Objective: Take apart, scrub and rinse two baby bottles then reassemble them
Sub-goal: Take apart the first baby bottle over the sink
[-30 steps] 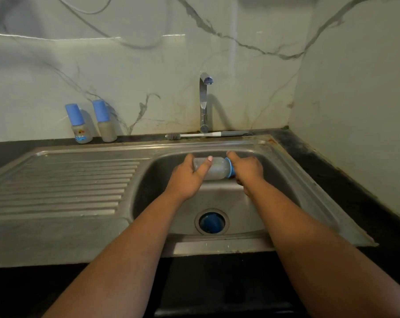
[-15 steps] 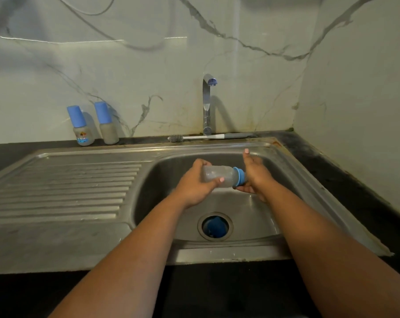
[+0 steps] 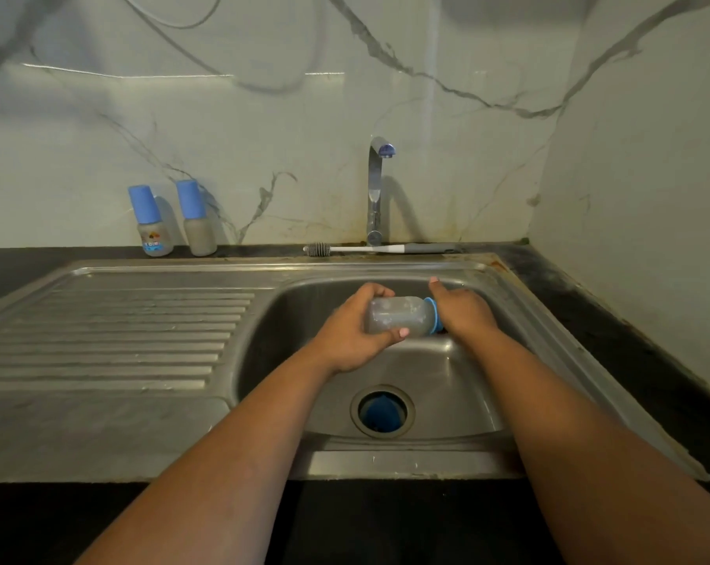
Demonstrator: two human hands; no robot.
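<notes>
Over the sink basin [image 3: 459, 385] I hold a cloudy baby bottle [image 3: 400, 316] lying sideways, base to the left. My left hand [image 3: 351, 334] grips its body, thumb across the front. My right hand [image 3: 461, 309] wraps round the blue collar [image 3: 435, 316] at the bottle's right end; the teat end is hidden behind that hand. Two more baby bottles with blue caps stand against the wall at the back left: one with a printed label [image 3: 151, 224], one plain [image 3: 196, 220]. A bottle brush [image 3: 369, 249] lies on the counter behind the sink.
A chrome tap [image 3: 375, 189] rises behind the basin, no water running. A blue object [image 3: 382, 411] sits in the drain hole. The ribbed steel drainboard [image 3: 113, 332] spreads to the left. Marble walls close the back and right; black counter [image 3: 589, 303] edges the sink.
The bottle and both hands have shifted slightly within the basin. My right hand has turned around the blue collar, its thumb now raised, while my left hand keeps its grip on the body.
</notes>
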